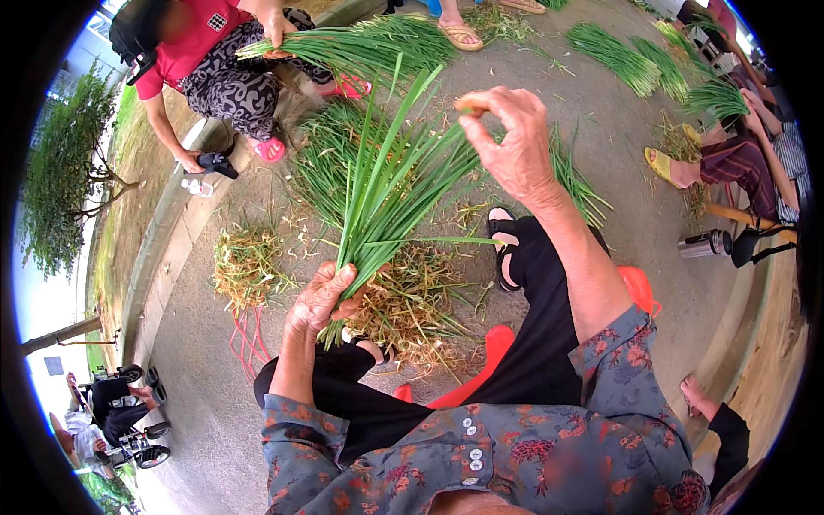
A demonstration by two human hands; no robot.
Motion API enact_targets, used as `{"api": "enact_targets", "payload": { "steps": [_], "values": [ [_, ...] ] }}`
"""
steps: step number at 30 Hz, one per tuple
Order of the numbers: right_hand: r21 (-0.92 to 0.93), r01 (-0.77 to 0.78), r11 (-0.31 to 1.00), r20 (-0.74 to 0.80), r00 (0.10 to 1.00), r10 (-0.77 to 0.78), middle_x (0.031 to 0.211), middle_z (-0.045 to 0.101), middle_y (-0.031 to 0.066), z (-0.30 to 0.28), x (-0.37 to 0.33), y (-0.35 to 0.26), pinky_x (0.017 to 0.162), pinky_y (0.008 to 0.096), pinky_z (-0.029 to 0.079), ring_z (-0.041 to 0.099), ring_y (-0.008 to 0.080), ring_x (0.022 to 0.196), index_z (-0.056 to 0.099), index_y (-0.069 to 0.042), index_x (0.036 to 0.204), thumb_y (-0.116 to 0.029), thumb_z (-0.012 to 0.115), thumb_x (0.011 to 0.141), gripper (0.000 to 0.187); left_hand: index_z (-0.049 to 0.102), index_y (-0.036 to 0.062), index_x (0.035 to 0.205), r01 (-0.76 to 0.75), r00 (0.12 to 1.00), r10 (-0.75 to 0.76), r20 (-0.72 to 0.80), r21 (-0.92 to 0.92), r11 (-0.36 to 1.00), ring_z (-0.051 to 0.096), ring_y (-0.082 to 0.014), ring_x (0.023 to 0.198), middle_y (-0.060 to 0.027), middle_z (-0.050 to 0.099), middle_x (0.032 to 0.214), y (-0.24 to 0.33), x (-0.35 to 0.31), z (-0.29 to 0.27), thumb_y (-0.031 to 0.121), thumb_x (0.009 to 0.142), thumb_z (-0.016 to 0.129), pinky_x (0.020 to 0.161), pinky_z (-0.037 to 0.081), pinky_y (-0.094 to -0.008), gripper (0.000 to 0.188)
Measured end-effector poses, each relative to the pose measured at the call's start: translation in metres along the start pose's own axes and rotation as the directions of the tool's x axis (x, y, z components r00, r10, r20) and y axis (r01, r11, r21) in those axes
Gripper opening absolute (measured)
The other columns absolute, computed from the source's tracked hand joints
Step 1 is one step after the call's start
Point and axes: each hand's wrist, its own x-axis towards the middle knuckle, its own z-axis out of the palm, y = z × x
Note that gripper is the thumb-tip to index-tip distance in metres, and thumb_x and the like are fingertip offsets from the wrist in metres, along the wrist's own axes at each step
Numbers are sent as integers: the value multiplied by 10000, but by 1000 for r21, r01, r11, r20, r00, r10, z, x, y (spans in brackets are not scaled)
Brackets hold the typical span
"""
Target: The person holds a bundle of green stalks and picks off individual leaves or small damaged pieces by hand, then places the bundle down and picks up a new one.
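Observation:
My left hand is closed around the lower end of a bunch of green chives, whose long leaves fan upward and to the right. One leaf sticks out sideways over my lap. My right hand is raised beside the leaf tips, thumb and forefinger pinched together. Something orange shows at those fingertips, too small to make out. Beyond the bunch, more loose chives lie on the pavement. Dry yellow-brown trimmings are heaped between my feet, under the held bunch.
Another trimmings heap lies left, near pink cord. A person in a red top holds chives at the upper left by the curb. Chive bundles lie far right. A steel flask lies near another seated person.

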Motion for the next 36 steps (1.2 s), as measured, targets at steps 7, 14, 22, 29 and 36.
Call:
{"api": "enact_targets", "payload": {
  "steps": [7, 14, 22, 29, 36],
  "values": [
    [-145, 179, 973, 145, 977, -159, 793, 573, -50, 4, -7, -9, 950, 433, 268, 548, 149, 861, 621, -187, 922, -186, 633, 776, 146, 584, -29, 1013, 7, 1000, -8, 20, 14, 1000, 368, -47, 435, -37, 569, 732, 3, -1, 2, 360, 822, 598, 338, 257, -182, 434],
    [-208, 130, 969, 102, 989, -111, 754, 580, -43, 10, -10, -10, 901, 457, 292, 547, 160, 810, 603, -163, 797, -164, 607, 767, 30, 582, -20, 1042, 23, 999, -25, 29, 48, 999, 357, -45, 433, 25, 444, 594, 5, -3, 3, 373, 826, 588, 344, 248, -187, 449],
    [86, -275, 958, -225, 931, 288, 620, 600, 34, 6, -1, 24, 643, 357, 436, 572, 221, 575, 589, -93, 730, -100, 576, 758, 32, 583, -18, 1050, 8, 1000, -10, 30, 61, 998, 354, -46, 437, 25, 435, 591, 7, -3, 5, 381, 823, 589, 347, 238, -190, 459],
    [83, -56, 995, -130, 989, 66, 621, 599, 21, -6, 3, 9, 628, 347, 421, 570, 209, 583, 582, -85, 640, -120, 647, 713, 104, 583, -20, 1052, 23, 1000, -24, 7, 72, 997, 341, -43, 433, 31, 422, 567, 7, -4, 6, 379, 826, 587, 347, 230, -195, 459],
    [81, -16, 997, 100, 995, 8, 718, 592, -41, -3, -2, -11, 881, 403, 327, 561, 156, 761, 626, -167, 840, -135, 650, 725, 121, 570, -9, 1078, 24, 1000, -24, 2, 116, 993, 306, -47, 387, 33, 381, 502, 7, -3, 8, 431, 826, 569, 350, 218, -204, 507]
  ]
}}
